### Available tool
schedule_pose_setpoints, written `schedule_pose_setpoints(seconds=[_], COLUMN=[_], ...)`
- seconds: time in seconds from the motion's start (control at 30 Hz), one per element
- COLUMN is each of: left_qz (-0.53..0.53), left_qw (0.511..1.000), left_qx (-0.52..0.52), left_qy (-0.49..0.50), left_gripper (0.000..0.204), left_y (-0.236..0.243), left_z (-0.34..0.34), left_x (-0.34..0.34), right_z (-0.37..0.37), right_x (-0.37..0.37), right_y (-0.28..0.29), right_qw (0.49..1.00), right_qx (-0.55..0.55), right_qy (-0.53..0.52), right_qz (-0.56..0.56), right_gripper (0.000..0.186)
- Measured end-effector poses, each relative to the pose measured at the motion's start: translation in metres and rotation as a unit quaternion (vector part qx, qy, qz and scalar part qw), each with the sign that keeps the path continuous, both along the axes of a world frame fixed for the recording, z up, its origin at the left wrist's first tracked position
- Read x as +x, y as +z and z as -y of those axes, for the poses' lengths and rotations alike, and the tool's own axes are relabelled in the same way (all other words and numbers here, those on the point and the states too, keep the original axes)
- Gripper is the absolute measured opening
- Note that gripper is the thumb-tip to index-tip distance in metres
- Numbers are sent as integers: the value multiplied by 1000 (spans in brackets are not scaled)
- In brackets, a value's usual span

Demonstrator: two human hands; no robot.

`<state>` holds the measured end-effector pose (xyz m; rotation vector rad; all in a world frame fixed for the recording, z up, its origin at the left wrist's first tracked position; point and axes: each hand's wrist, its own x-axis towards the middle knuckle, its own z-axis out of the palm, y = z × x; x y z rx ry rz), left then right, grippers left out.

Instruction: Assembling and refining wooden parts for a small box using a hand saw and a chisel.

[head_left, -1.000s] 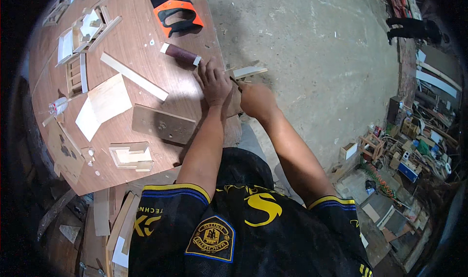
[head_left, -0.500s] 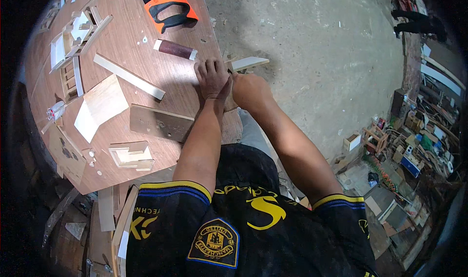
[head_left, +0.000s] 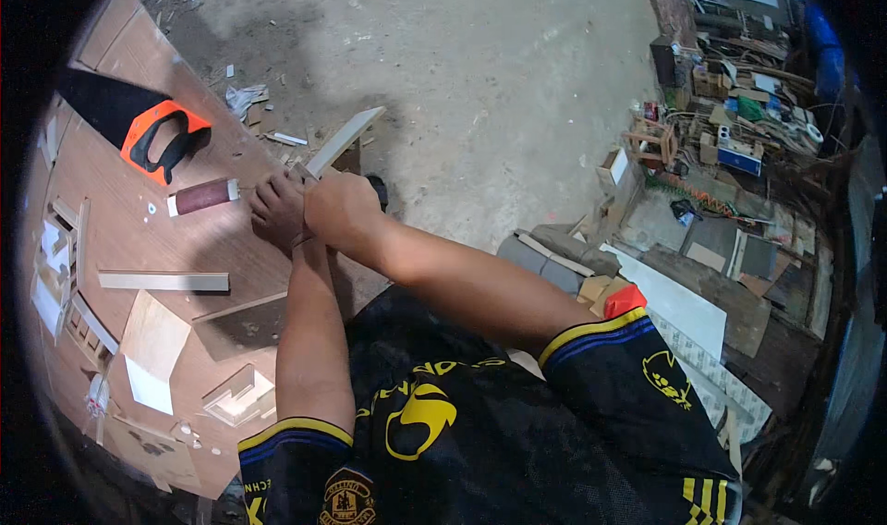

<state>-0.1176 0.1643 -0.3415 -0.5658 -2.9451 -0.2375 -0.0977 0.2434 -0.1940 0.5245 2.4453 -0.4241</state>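
My left hand [head_left: 277,213] presses down on the near end of a thin pale wooden strip [head_left: 346,137] at the edge of the brown table [head_left: 185,238]. The strip sticks out past the table edge over the concrete floor. Right beside and touching the left hand, my right hand [head_left: 340,206] is closed around a dark-handled tool [head_left: 377,189]. Only the black end of the tool shows and its working part is hidden under my hands.
On the table lie a hand saw with an orange and black handle [head_left: 157,139], a maroon cylinder [head_left: 203,195], a flat wooden slat [head_left: 163,281], plywood offcuts [head_left: 152,342] and a small wooden frame [head_left: 236,396]. Wood scraps and boxes crowd the floor at right [head_left: 702,137].
The view has swung to the right, so the table sits farther left. Both hands stay together on the strip, which now points farther out over the floor.
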Motion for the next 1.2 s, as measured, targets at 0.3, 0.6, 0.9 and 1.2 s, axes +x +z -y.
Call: schedule_pose_setpoints(seconds=[0.3, 0.6, 0.9, 1.2], left_qz=[-65, 2, -3, -8], left_qw=[997, 1000, 998, 997], left_qx=[24, -1, 59, 79], left_qy=[-18, 2, -4, 9], left_gripper=[25, 29, 20, 21], left_y=[-19, -6, -2, 1], left_z=[8, 6, 6, 6], left_x=[1, 1, -1, -5], right_z=[2, -9, -9, -6], right_x=[-2, -5, -2, 8], right_y=[-2, 6, 4, 6], right_qw=[998, 997, 992, 994], right_qx=[-6, 10, -20, 11], right_qy=[47, 64, 125, 102], right_qz=[28, 28, -3, 36], right_gripper=[19, 19, 22, 37])
